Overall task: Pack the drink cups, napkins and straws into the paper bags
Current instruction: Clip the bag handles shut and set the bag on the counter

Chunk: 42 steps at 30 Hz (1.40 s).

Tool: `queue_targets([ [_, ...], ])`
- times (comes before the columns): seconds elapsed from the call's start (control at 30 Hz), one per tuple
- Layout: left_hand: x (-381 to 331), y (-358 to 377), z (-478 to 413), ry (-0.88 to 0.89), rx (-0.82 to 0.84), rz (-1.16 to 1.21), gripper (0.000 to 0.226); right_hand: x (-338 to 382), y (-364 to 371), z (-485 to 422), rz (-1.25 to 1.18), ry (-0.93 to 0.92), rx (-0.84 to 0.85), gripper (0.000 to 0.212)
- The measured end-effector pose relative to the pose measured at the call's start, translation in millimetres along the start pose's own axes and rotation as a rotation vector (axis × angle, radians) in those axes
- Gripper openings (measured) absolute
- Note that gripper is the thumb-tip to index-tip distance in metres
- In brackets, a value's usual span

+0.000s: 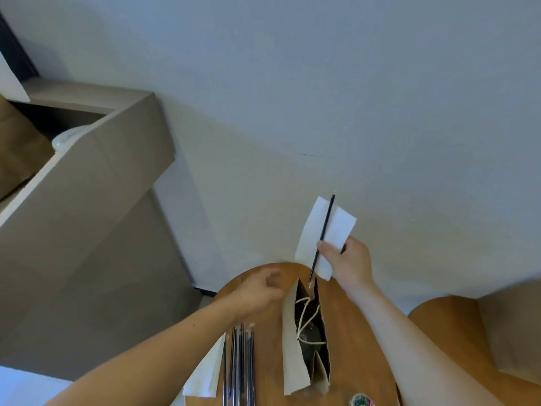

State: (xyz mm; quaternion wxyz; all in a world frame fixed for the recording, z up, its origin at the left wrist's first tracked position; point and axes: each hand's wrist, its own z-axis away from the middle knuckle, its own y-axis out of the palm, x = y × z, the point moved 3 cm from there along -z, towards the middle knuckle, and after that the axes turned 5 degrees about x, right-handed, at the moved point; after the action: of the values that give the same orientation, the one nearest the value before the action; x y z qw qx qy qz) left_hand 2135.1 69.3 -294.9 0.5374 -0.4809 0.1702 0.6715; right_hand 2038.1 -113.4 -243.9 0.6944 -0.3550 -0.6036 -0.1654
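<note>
A paper bag (pixel 292 347) stands open on the round wooden table (pixel 360 332), its rope handles hanging inside over a dark-lidded cup (pixel 311 336). My right hand (pixel 349 260) holds a white napkin (pixel 336 227) and a black straw (pixel 325 227) together, just above the bag's far end; the straw's lower tip points at the opening. My left hand (pixel 260 287) hovers left of the bag's mouth, blurred, fingers loosely curled and holding nothing. Several black straws (pixel 238 364) and a white napkin (pixel 205 373) lie left of the bag.
A large open cardboard box (pixel 96 183) stands to the left with a white object inside. A colourful small item (pixel 361 400) sits at the table's near edge. A second wooden surface (pixel 456 341) and a beige seat lie to the right. A pale wall is behind.
</note>
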Motion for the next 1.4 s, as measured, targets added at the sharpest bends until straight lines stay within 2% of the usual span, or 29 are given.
queue_targets([
  [0.1,34.8,25.8,-2.3,-0.134,0.202,-0.171,0.08,-6.9,-0.9,-13.4,0.061,0.005,-0.01,0.012],
  [0.17,47.0,44.3,-7.2,-0.196,0.256,-0.247,0.087,-15.8,7.8,-18.2,0.121,0.023,0.017,0.011],
  [0.23,51.5,58.3,-12.8,-0.258,0.207,-0.318,0.087,-27.3,19.6,-19.1,0.165,0.053,0.068,0.01],
  [0.37,52.7,75.1,-22.9,-0.241,0.093,-0.34,0.039,-53.2,37.8,-6.4,0.306,0.122,0.16,0.012],
  [0.43,51.6,75.5,-23.1,-0.25,0.044,-0.31,0.027,-62.0,43.7,2.1,0.36,0.182,0.198,0.017],
  [0.5,52.4,73.3,-23.3,-0.28,-0.007,-0.246,0.028,-66.1,48.0,10.5,0.436,0.222,0.24,0.02],
  [0.7,58.4,65.4,-21.2,-0.329,-0.087,-0.231,0.035,-90.7,43.0,42.5,0.669,0.248,0.494,0.007],
  [0.87,66.8,61.2,-15.4,-0.358,-0.099,-0.139,0.031,-130.4,52.8,61.5,0.764,0.364,0.622,0.015],
  [1.0,67.3,63.1,-10.1,-0.34,-0.077,-0.131,0.031,-163.3,70.8,50.7,0.76,0.456,0.624,0.012],
  [1.13,66.5,61.4,-4.4,-0.36,-0.061,-0.154,0.029,-186.7,84.3,37.8,0.877,0.514,0.632,0.014],
  [1.23,69.1,62.6,-0.3,-0.369,-0.065,-0.124,0.025,-197.8,87.7,33.7,0.96,0.504,0.615,0.012],
  [1.4,71.8,64.9,0.0,-0.378,-0.059,-0.062,0.03,-202.5,83.8,39.3,0.976,0.474,0.566,0.012],
])
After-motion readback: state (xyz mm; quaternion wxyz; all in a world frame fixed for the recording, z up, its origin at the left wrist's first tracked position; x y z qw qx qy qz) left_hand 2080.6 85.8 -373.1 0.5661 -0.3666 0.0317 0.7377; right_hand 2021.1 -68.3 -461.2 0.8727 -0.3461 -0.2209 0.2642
